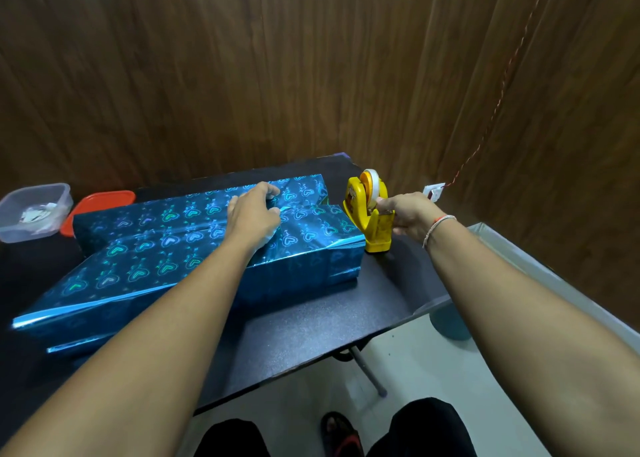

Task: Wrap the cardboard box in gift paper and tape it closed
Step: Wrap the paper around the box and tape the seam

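Two hands over a black table (311, 335) by wood-panelled walls (242, 75): left hand (254, 214) flat on gift paper (166, 248), right hand (408, 217) pinching tape dispenser (367, 214).

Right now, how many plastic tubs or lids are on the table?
2. A clear tub sits at the table's far left edge; an orange lid lies just right of it, partly hidden behind the wrapped box. More could be hidden there.

The cardboard box is wholly hidden under the blue gift paper (194, 248). The left hand (254, 216) covers the paper's seam. The right hand's (407, 216) fingertips vanish behind the yellow tape dispenser (370, 214). The clear tub's (34, 210) contents are too blurred to tell.
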